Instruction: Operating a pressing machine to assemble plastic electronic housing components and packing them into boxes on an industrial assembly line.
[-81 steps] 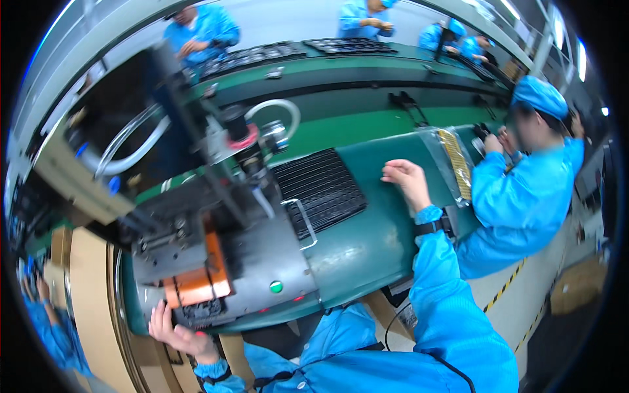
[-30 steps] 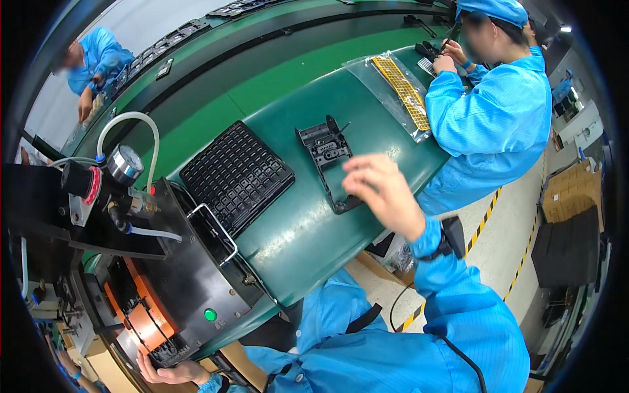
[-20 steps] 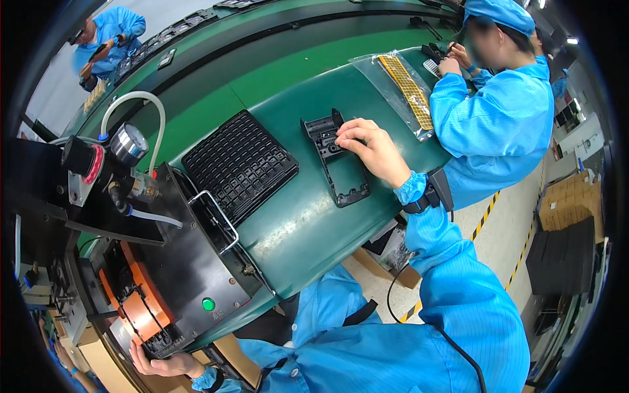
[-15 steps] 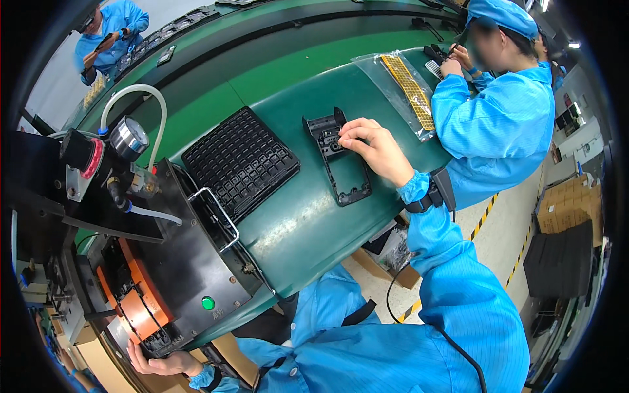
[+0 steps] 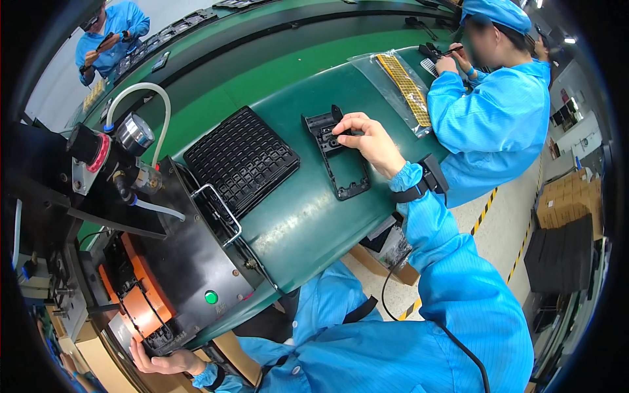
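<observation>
On the green table lies a black plastic frame (image 5: 345, 188) with a rectangular opening and a more solid far part. My right hand (image 5: 373, 143) is over that far part, its fingertips pinched together against the frame's right side. Whatever small piece they may hold is hidden. At the lower left, my left hand (image 5: 167, 362) rests by the near end of an orange fixture (image 5: 143, 308) on the black press, fingers stretched along its edge and holding nothing visible. Black parts sit in the orange fixture.
Stacked black grid trays (image 5: 242, 157) lie between the press (image 5: 200, 262) and the frame. The press carries a pressure gauge (image 5: 135, 134), a pale hose and a green button (image 5: 211, 297). A clear bag with a yellow grid sheet (image 5: 405, 92) lies near a co-worker (image 5: 495, 118) at right.
My right hand's fingers have shifted slightly at the frame's far part. The frame and my left hand keep nearly the same places; the whole view has moved a little.
</observation>
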Action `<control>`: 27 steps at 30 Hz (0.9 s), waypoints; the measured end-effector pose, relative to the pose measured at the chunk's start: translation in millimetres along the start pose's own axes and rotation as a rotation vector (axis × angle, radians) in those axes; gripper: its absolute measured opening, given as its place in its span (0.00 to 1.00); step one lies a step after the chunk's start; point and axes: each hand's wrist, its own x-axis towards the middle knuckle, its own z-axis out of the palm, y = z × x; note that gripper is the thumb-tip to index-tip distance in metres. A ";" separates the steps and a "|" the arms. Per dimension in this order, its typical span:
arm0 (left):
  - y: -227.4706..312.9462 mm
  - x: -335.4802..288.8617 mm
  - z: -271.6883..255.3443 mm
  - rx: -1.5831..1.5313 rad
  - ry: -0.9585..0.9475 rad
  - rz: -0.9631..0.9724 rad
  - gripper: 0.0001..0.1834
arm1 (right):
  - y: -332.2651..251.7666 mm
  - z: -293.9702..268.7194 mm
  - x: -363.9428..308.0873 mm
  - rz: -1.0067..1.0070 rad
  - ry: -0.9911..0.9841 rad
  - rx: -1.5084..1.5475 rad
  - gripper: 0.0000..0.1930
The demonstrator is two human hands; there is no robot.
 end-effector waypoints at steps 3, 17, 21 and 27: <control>7.7 4.0 2.2 -0.034 -0.015 -0.002 0.30 | 4.2 0.1 -0.9 -0.006 0.017 0.084 0.07; 51.5 97.4 -19.2 -0.393 -0.679 0.507 0.24 | -2.7 43.3 -127.5 -0.410 0.064 -0.554 0.13; 44.9 106.4 -22.2 -0.356 -0.569 0.605 0.22 | -41.4 59.6 -152.5 -0.355 0.017 -0.330 0.10; 38.6 106.4 -27.2 -0.468 -0.461 0.693 0.25 | -112.3 86.4 -220.5 -0.486 0.152 -0.375 0.13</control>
